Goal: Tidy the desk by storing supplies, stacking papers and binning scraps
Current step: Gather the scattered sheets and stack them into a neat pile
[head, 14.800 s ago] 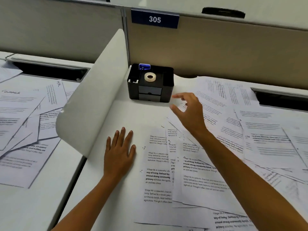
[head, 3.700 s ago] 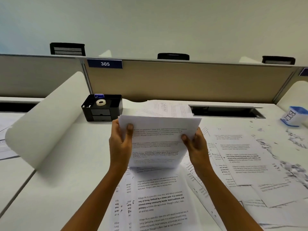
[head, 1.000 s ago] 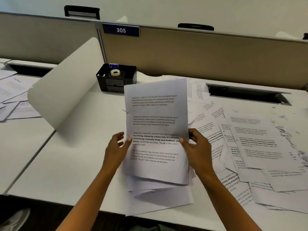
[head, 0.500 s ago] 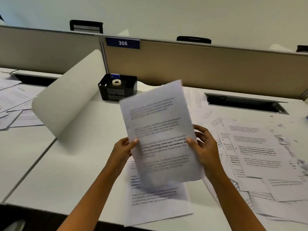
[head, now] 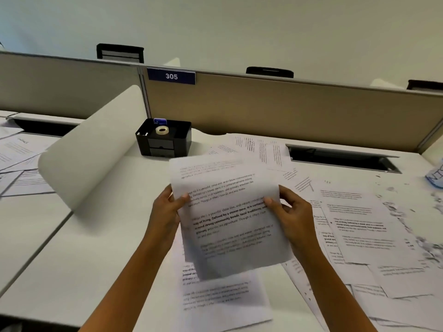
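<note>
Both my hands hold a stack of printed papers (head: 227,219) lifted above the desk, tilted slightly anticlockwise. My left hand (head: 167,209) grips its left edge and my right hand (head: 291,212) grips its right edge, thumbs on top. Another printed sheet (head: 223,300) lies flat on the desk below the stack. Loose printed sheets (head: 359,226) are spread over the desk to the right. Paper scraps (head: 429,240) litter the far right. A black desk organiser (head: 164,141) with a tape roll (head: 162,130) in it stands at the back.
A curved white divider panel (head: 96,154) rises on the left, with more sheets (head: 19,164) on the neighbouring desk beyond it. A beige partition (head: 287,109) labelled 305 runs along the back. A cable slot (head: 342,159) opens at the back right. A blue-and-white container (head: 436,176) shows at the right edge.
Both hands have kept hold of the stack and lifted it a little higher and farther from me. The view has tilted up, showing more wall.
</note>
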`<state>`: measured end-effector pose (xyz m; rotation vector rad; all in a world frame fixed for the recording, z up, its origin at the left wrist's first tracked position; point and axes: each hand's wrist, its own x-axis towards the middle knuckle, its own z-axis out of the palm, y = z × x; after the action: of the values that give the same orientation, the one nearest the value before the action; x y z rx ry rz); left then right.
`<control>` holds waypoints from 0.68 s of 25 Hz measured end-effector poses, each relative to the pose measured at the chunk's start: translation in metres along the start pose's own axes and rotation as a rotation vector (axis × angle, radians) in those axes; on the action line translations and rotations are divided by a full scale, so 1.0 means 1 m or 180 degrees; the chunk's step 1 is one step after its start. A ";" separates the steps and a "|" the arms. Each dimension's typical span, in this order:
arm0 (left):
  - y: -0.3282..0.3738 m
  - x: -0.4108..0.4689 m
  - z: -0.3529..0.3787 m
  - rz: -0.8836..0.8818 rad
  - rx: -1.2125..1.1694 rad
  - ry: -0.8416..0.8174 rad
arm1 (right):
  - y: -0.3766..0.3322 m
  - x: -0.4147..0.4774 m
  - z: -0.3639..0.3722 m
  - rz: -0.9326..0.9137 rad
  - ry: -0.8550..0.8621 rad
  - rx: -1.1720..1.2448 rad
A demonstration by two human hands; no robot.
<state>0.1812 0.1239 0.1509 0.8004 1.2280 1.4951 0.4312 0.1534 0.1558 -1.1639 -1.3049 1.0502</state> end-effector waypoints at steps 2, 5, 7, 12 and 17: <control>0.013 -0.006 0.008 0.0682 0.0232 0.0005 | -0.003 0.001 0.003 -0.0249 0.0131 -0.0141; 0.026 -0.010 0.021 0.1228 0.0489 0.0253 | -0.005 0.001 0.010 -0.0326 0.0314 0.0003; 0.025 -0.011 0.024 0.1395 0.0596 0.0333 | -0.004 -0.001 0.013 -0.0354 0.0291 0.0105; 0.008 -0.015 0.022 0.1530 0.0902 0.0261 | 0.004 -0.008 0.020 -0.0147 0.0366 0.0419; 0.012 -0.017 0.032 0.1668 0.0950 0.0276 | -0.008 -0.005 0.025 -0.0313 0.0465 0.0420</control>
<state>0.2116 0.1174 0.1729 1.3464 1.3940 1.7950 0.4057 0.1480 0.1612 -1.0468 -1.1495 0.9470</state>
